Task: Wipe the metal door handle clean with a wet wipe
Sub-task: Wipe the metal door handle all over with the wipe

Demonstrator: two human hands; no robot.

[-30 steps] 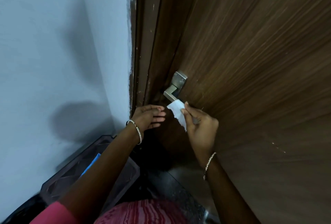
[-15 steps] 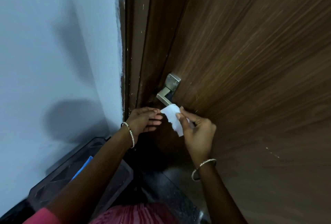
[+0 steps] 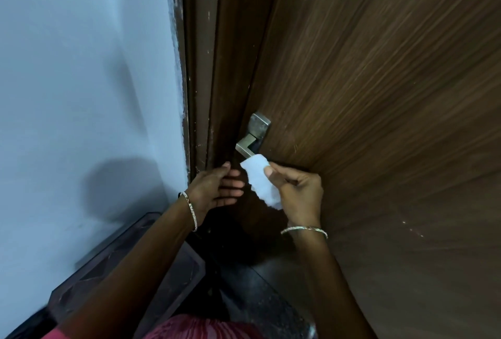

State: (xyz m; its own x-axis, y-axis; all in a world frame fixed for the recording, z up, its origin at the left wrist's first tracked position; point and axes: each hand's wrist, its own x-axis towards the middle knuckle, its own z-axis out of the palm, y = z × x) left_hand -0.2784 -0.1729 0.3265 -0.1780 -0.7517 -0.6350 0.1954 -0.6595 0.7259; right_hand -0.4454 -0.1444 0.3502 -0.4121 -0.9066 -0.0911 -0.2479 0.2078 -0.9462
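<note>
Right hand pinches wipe — seemingly touching handle; left hand open.

One square-plated brushed metal door handle sits on one dark brown wooden door. One white wet wipe shows. Two bare hands, left and right, each wear one thin silver bangle: two bangles.

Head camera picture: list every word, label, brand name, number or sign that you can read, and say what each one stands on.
None can be read.
Metal door handle: no brand or marking shows.
Wet wipe, held in the right hand: plain white, no print.
Wooden door, wall and dark bin: no lettering shows.
</note>
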